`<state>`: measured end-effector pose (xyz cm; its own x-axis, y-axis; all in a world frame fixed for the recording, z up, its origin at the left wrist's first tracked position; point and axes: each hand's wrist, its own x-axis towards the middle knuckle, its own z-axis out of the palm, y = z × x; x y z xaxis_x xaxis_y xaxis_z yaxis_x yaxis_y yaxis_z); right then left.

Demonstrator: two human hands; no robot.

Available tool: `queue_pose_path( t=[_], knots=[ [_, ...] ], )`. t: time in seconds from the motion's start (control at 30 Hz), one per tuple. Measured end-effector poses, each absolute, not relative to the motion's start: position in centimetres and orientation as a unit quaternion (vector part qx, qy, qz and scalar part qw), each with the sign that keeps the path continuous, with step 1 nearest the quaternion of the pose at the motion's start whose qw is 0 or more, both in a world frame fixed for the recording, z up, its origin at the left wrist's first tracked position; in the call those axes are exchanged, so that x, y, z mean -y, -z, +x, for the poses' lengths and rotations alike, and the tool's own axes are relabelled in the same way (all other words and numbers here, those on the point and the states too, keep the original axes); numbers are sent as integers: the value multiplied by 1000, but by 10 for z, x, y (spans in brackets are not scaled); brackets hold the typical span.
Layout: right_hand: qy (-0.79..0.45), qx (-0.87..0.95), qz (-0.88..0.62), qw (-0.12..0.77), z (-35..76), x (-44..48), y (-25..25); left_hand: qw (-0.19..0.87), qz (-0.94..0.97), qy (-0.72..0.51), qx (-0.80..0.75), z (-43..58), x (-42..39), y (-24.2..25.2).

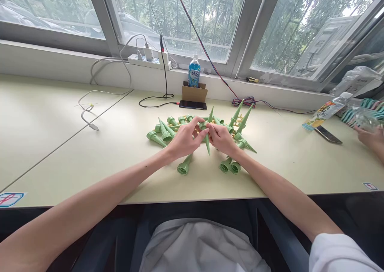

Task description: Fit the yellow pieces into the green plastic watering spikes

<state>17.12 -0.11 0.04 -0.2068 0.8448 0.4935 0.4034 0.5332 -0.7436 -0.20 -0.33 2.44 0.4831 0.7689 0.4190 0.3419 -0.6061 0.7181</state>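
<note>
Bench (pixel 279 176): it is carrying the green pieces behind the middle of its front edge.
Loose green plastic spikes (pixel 183 168): they are lying around both hands, some turning open, ringed sockets toward the front edge; working above them is probably giving the fingers more freedom.
Left hand (pixel 184 140): its grip is standing narrow, thumb and fingers pinching the held spike; a firm but light pinch is likely serving best.
Right hand (pixel 222 138): its fingers are bunching just beside that spike; what they are gripping is hidden, so I cannot tell.
Held spike (pixel 207 142): it is slanting between the hands, tip pointing toward the front edge.
Ribbed collar (pixel 203 125): it is probably offering surer purchase than the slim taper.
</note>
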Motion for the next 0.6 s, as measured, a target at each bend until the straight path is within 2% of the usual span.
queue_pose_path(
  t=[0.3,0.6],
  knots=[
    [-231,731,-431,476,168,4,-3,391,754,-400,-344,-2,2,-28],
    [-268,704,-415,510,165,5,-5,435,695,-459,-343,0,3,-30]
  ],
)
